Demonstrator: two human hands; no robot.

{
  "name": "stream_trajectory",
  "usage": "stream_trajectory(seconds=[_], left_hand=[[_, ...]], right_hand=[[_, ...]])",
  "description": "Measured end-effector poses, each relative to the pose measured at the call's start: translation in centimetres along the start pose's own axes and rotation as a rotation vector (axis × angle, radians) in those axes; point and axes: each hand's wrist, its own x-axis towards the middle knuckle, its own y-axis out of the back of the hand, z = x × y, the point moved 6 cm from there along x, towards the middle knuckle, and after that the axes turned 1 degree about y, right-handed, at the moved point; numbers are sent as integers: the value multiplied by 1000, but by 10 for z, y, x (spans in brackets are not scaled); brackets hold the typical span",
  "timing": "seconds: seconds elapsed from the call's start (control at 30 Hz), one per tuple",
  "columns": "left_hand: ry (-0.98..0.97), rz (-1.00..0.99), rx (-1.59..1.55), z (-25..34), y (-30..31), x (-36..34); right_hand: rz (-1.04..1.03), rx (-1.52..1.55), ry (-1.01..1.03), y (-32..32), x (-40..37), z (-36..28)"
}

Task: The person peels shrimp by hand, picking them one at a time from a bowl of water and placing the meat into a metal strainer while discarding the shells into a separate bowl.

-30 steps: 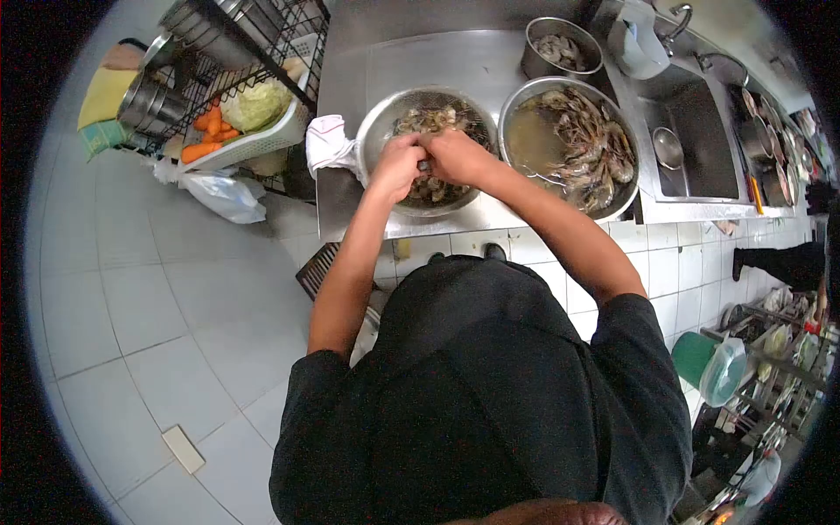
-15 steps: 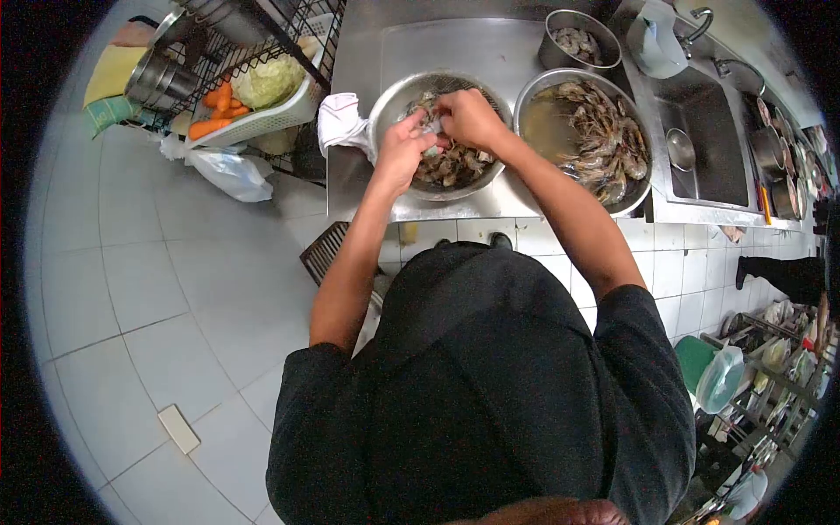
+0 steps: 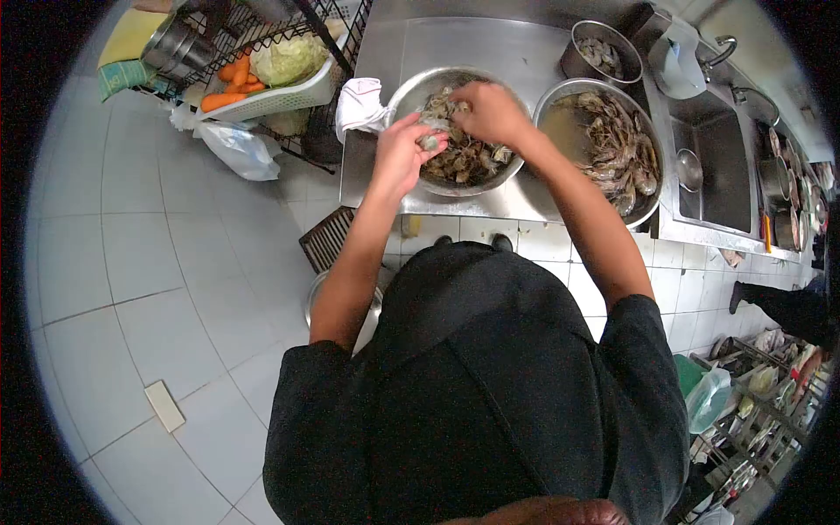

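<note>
Pinching a small grey prawn (image 3: 430, 140) in a narrow grip of thumb and fingertips, the left hand (image 3: 398, 159) sits over the 8 o'clock rim of the round stainless-steel bowl (image 3: 464, 192), which stands on the steel bench (image 3: 490, 44) and holds a heap of grey prawns (image 3: 468, 157). The prawn juts from that hand toward 1 o'clock, pointing at the right hand (image 3: 492, 114) close by over the bowl's 1 o'clock side; its long axis is too small to read surely. The right hand's fingers curl down into the heap, and whether that grip holds anything I cannot tell.
</note>
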Motion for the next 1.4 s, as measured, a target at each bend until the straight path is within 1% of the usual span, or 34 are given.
stream_trajectory(seconds=[0.1, 0.27, 0.37, 0.4, 0.43, 0.5, 0.53, 0.57, 0.63, 0.67, 0.77, 0.8, 0.87, 0.93, 1.0, 1.03, 1.07, 1.1, 1.17, 1.2, 1.27, 1.3, 1.33, 1.37, 1.4], left_hand=[[-15, -6, 23, -2, -5, 7], [43, -59, 191, -8, -16, 14], [64, -64, 319, -20, -13, 28], [66, -53, 388, -19, -16, 24], [71, -39, 458, -19, -18, 21], [51, -34, 408, -26, -16, 24], [43, -32, 393, -28, -14, 25], [34, -28, 376, -30, -11, 25], [31, -40, 445, -27, -10, 25], [26, -45, 480, -25, -9, 24], [10, -47, 434, -19, -14, 15], [-34, -90, 420, -19, -16, 15], [-123, -174, 392, -20, -18, 16], [-229, -151, 548, -21, -18, 14], [-305, -124, 663, -18, -19, 9], [-293, -126, 588, -17, -17, 6], [-280, -128, 514, -16, -13, 3], [-268, -125, 440, -11, -10, -1], [-91, -106, 310, -6, -5, 0], [-1, -97, 243, -7, -3, -1], [15, -123, 49, -5, -4, 2], [25, -136, -45, -5, -4, 3], [30, -164, -58, -5, -5, 4], [19, -133, -41, -5, -3, 6], [14, -107, -23, -7, -3, 7]], right_hand=[[-141, -66, 87, -13, -14, -19], [-200, -87, 5, -11, -23, -17], [-182, -134, 59, -8, -30, -24], [-232, -165, 33, -16, -30, -21], [-209, -165, 36, -17, -31, -18], [-170, -156, 45, -18, -34, -18], [-153, -129, -20, -12, -35, -19], [-112, -88, -28, -14, -36, -17], [-36, -5, -38, -15, -35, -11], [13, 16, -30, -14, -36, -9], [115, 114, 0, -13, -35, -2], [114, 151, -100, -13, -32, 7], [211, 191, -251, -8, -26, 28], [268, 270, -406, -10, -23, 48], [286, 184, -481, -12, -20, 63], [299, 139, -520, -12, -19, 75], [306, 172, -558, -15, -18, 85], [204, 151, -510, -20, -16, 86], [-7, 102, -401, -30, -11, 85], [-39, 212, -379, -28, -10, 76], [-101, 429, -327, -15, -7, 44], [-135, 599, -313, -21, -10, 33], [-167, 767, -300, -26, -15, 22], [-193, 933, -287, -29, -17, 15], [-246, 930, -330, -30, -18, 12]])
